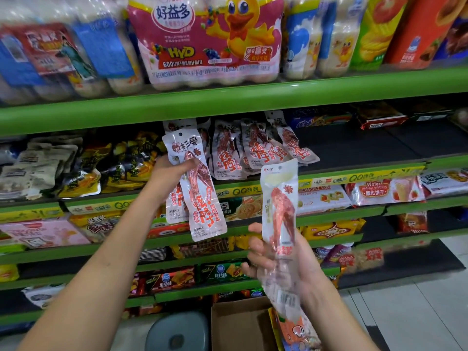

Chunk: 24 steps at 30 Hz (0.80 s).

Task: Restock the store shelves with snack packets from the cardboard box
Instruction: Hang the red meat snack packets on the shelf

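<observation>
Head view.
A: Where are the hands?
B: Left hand grips two snack packets just before the green shelf; right hand grips one packet below it, above the cardboard box.
A: Advice?
B: Probably stand them upright beside the matching row.

grey stool – floor, left of box | duck-print drink multipack – top shelf

A shop: green shelves with price strips, packed with packaged snacks.
</observation>
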Each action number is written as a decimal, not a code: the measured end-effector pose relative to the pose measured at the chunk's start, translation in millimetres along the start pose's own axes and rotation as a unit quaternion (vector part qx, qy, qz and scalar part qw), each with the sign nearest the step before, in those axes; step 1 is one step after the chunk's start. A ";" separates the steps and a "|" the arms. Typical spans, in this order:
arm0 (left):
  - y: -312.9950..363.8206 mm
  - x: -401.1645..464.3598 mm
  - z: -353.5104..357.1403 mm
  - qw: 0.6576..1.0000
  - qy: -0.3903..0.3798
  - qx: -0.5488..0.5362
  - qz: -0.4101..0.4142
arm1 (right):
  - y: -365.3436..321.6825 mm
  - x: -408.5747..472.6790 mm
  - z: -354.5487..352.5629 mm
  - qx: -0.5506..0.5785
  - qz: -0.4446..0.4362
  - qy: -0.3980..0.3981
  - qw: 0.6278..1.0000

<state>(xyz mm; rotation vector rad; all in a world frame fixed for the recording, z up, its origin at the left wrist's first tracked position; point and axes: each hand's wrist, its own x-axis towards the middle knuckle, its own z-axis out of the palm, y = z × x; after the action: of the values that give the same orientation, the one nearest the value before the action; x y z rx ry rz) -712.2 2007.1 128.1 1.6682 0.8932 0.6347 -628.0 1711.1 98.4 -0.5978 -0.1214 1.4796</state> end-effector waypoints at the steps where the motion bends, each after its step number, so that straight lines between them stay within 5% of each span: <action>1: -0.5 0.5 0.5 1.000 0.003 0.003 -0.001 | -1.8 1.9 0.3 -0.010 -0.012 0.009 1.000; 7: -3.2 3.8 0.8 1.000 0.007 0.022 0.009 | -42.1 6.1 24.6 -0.259 -0.112 0.153 0.947; 15: -3.7 6.8 1.2 1.000 -0.005 0.006 0.010 | -135.6 84.9 69.0 -0.648 -0.240 0.273 0.670; 20: -8.4 9.6 2.1 1.000 -0.004 -0.020 0.018 | -146.1 146.3 95.0 -0.759 -0.178 0.299 0.550; 24: -6.5 8.4 1.0 1.000 -0.010 -0.014 0.020 | -134.1 159.2 98.9 -0.820 -0.098 0.278 0.490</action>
<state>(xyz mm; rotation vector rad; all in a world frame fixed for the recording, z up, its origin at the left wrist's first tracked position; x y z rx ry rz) -708.2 2014.2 121.4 1.6686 0.8362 0.6539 -532.6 1895.9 197.7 -2.4619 -1.1265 0.3839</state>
